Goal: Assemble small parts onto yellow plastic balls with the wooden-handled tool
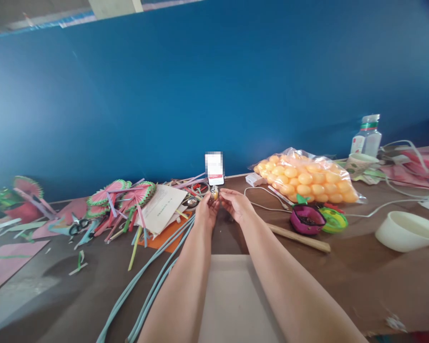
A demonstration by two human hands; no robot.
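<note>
Both arms reach forward over the brown table, with the hands close together in front of a phone. My left hand (206, 210) is closed around a small shiny silver-and-gold metal piece (214, 193), whose exact kind is too small to tell. Close beside it, my right hand (236, 204) has its fingertips drawn together near the metal piece; what they pinch is too small to make out. The phone (216, 181) stands upright against the blue partition, its lit screen blurred.
Pale blue cords (153, 271), paper sheets (162, 205), pink-green paper fans (137, 197) and scissors (77, 225) lie leftward. Rightward are a bag of orange balls (307, 178), a wooden stick (300, 238), a purple bowl (307, 224), a white bowl (402, 233) and a bottle (372, 138).
</note>
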